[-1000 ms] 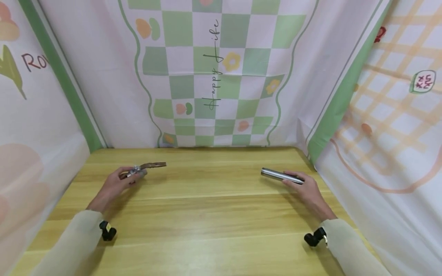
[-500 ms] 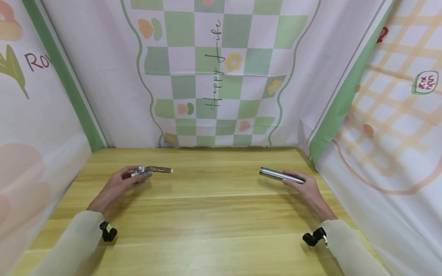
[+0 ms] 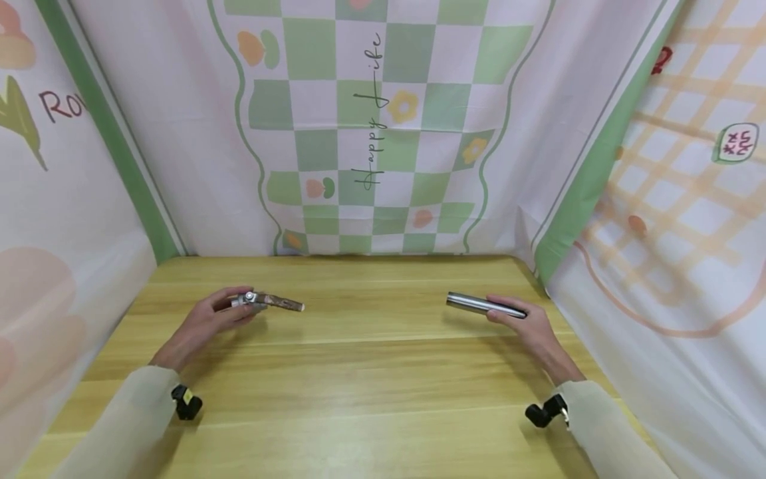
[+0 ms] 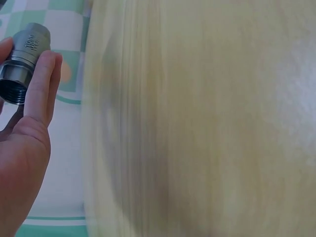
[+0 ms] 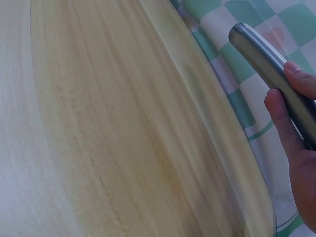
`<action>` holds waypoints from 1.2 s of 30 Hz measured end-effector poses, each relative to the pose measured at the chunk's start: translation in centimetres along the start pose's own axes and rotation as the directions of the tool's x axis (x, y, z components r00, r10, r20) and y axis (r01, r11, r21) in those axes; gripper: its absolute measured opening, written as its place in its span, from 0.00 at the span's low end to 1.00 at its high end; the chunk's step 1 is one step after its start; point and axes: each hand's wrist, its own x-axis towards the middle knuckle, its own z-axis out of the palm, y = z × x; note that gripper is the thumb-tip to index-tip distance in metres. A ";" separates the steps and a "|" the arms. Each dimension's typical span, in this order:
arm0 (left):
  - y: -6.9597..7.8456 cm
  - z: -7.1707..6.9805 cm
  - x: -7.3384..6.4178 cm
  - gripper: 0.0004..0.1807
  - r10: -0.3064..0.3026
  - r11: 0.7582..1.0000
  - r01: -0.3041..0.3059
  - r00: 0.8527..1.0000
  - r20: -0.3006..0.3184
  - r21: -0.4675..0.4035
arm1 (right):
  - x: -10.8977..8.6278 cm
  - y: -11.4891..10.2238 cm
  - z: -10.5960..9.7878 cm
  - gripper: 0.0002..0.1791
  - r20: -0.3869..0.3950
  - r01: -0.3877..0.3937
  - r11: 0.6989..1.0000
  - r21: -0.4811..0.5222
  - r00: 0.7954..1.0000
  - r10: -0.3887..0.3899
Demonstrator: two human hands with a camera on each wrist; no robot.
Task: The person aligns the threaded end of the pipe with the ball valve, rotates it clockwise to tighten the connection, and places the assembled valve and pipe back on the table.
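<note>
My left hand (image 3: 202,319) grips a metal ball valve (image 4: 30,45) between thumb and fingers, over the left part of the table. In the left wrist view its stamped body and threaded open end show. The valve's brown lever handle (image 3: 282,303), with a whitish tip, points right and slightly down in the head view. Over the right part of the table, my right hand (image 3: 531,327) holds a silver metal pipe (image 3: 469,303) near its right end. The pipe's free end points left, and fine threads (image 5: 239,33) show there in the right wrist view.
Both hands are over a wood-grain table (image 3: 371,386). Printed cloth hangs behind it, with a green check pattern (image 3: 359,133), and more cloth (image 3: 676,219) flanks both sides. Each sleeve carries a small black camera, left (image 3: 187,402) and right (image 3: 546,411).
The valve has turned in my left hand, its handle swinging from level to angled down and reaching farther right. The pipe has shifted slightly left.
</note>
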 end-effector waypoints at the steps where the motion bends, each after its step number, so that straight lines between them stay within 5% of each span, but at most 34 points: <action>1: 0.0 0.0 0.0 0.39 0.002 1.000 -0.002 1.000 0.003 -0.005 | 0.0 0.0 0.0 0.27 0.000 0.004 1.000 0.002 1.000 -0.004; 36: 0.9 3.1 0.2 0.34 0.108 0.993 -0.105 0.992 0.068 -0.053 | -0.5 -1.3 1.8 0.22 0.135 0.034 0.964 0.262 0.988 -0.072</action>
